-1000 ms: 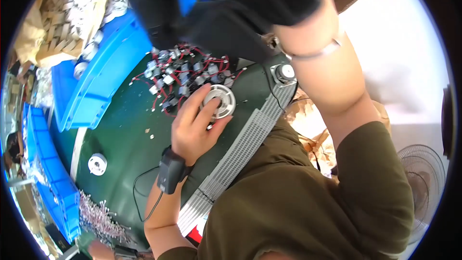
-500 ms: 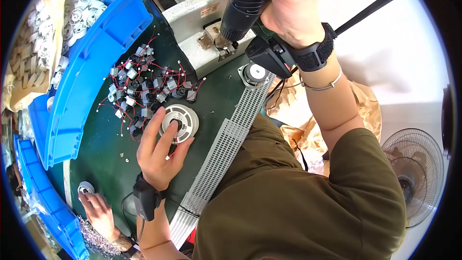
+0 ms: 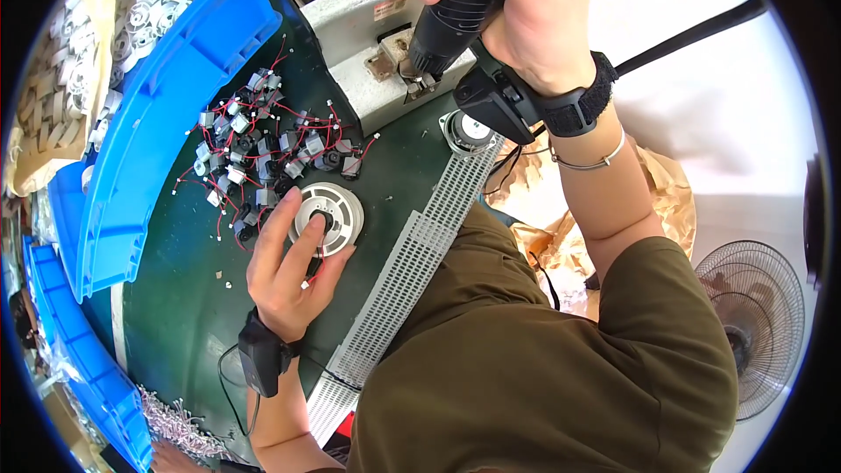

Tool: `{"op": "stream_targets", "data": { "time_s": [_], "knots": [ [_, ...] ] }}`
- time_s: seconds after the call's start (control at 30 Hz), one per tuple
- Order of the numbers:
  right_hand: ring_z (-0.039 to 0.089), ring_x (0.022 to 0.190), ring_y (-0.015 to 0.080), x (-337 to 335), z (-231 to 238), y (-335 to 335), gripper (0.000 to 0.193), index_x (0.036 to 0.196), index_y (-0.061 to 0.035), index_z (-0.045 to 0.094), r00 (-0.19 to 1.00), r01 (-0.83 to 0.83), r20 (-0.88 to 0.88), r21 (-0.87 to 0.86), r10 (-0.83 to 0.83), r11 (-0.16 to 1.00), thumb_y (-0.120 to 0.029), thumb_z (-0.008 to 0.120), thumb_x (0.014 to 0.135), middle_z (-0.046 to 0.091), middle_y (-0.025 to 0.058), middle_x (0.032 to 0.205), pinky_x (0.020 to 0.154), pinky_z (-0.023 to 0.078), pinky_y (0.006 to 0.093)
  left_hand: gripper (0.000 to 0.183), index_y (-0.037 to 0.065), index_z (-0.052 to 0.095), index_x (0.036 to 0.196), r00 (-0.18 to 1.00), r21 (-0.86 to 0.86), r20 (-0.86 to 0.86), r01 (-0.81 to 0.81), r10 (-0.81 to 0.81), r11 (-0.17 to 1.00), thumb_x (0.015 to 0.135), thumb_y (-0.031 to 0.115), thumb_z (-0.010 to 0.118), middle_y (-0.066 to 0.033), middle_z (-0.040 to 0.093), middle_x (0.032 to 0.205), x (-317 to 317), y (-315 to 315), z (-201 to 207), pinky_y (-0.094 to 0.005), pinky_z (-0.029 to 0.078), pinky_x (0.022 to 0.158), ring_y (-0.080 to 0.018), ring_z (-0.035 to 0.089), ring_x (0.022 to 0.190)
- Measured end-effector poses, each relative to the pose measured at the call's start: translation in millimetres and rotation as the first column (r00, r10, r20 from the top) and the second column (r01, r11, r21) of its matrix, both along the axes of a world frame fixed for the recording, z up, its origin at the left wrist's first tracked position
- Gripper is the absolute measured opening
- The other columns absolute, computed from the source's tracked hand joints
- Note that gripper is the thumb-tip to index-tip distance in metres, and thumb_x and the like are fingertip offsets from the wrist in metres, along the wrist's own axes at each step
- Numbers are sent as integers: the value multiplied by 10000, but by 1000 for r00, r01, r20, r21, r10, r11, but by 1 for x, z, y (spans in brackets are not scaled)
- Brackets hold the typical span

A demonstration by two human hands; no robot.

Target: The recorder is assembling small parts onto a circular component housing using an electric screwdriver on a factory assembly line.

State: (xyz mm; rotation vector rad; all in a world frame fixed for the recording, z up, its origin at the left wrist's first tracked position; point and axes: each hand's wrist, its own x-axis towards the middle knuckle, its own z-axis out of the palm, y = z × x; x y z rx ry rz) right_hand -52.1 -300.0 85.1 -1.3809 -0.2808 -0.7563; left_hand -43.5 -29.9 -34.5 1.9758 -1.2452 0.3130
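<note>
My left hand (image 3: 289,285) holds a white round slotted plastic part (image 3: 347,210) against the green table, fingers curved over its near side. One fingertip touches a small black piece at the part's centre, and a thin red wire with a white plug shows beneath the hand. Up at the top, my right hand (image 3: 545,22) is wrapped round a black power screwdriver (image 3: 455,16) that points down. Its tip is by the metal fixture of a grey machine (image 3: 372,88); whether it touches a screw is hidden.
Small motors with red wires (image 3: 263,144) lie heaped beyond my left hand. A blue bin (image 3: 166,114) with white plastic parts stands at the left, another blue bin (image 3: 83,359) nearer. A perforated metal strip (image 3: 394,276) edges the table; a small round speaker (image 3: 471,133) sits at its far end.
A co-worker's hand with a white round part has left the table at lower left. The view has shifted slightly; my hands keep nearly the same pose.
</note>
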Motion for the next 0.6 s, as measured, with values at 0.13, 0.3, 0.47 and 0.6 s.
{"op": "stream_targets", "data": {
  "time_s": [0.13,0.3,0.47,0.6],
  "knots": [
    [543,534,125,-13,1,6,280,1004,40,513,987,-64,-145,23,67,998,-28,650,769,560,47,685,509,443,244,429,-15,635,988,1000,-22,2,-9,9,1000,610,68,821,-233,556,1194,1,1,-4,-374,529,792,-357,615,988],
    [560,536,192,6,-4,6,457,1111,87,459,676,-736,355,291,645,612,-189,633,791,578,124,756,543,503,301,394,-3,642,954,999,-20,32,-4,5,1000,611,70,820,-223,564,1171,1,-7,5,-379,527,788,-350,608,984],
    [587,598,167,-12,17,66,461,1128,69,465,954,-283,-45,199,297,938,-136,661,765,592,124,815,579,509,295,384,34,657,934,997,-62,-42,-63,60,996,593,87,824,-202,558,1159,-4,-4,2,-375,521,743,-324,605,915],
    [588,603,165,-3,15,91,463,1129,68,465,944,-305,-74,161,320,938,-132,664,762,592,122,816,580,509,295,377,32,657,926,997,-65,13,-78,79,995,590,95,816,-186,558,1138,-5,-8,3,-379,512,729,-316,595,893]
  ]
}}
